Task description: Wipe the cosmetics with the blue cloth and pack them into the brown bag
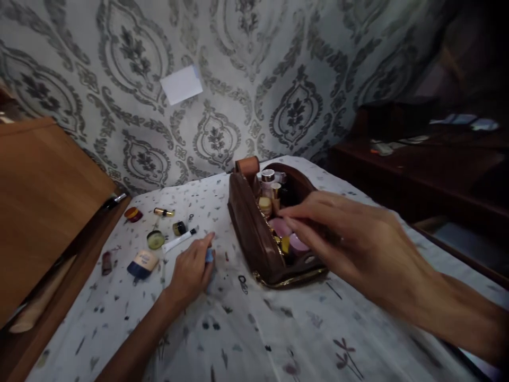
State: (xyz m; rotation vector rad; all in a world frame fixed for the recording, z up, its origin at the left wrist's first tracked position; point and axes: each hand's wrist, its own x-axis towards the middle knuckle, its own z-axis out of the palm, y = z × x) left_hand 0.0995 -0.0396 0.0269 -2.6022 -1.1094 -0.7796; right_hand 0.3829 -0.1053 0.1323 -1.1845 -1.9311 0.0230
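A brown toiletry bag (250,233) stands unzipped on the white printed cloth. Inside it are a silver-capped jar (268,176), a gold-capped bottle (275,191) and pink round items (299,243). My right hand (350,239) hovers over the bag's opening, thumb and forefinger pinched together; whatever lies between the tips is hidden. Left of the bag, my left hand (193,268) rests low at the cloth, fingers curled around a small light-blue item (209,256). Just beyond that hand lies a white tube with a black cap (178,241).
Loose cosmetics lie at left: a green-lidded jar (155,239), a dark small jar (179,228), a red-and-orange jar (133,214), a navy-and-beige bottle (142,265). A wooden panel (47,201) borders the left; dark furniture (417,175) stands right. Patterned wallpaper (238,95) rises behind.
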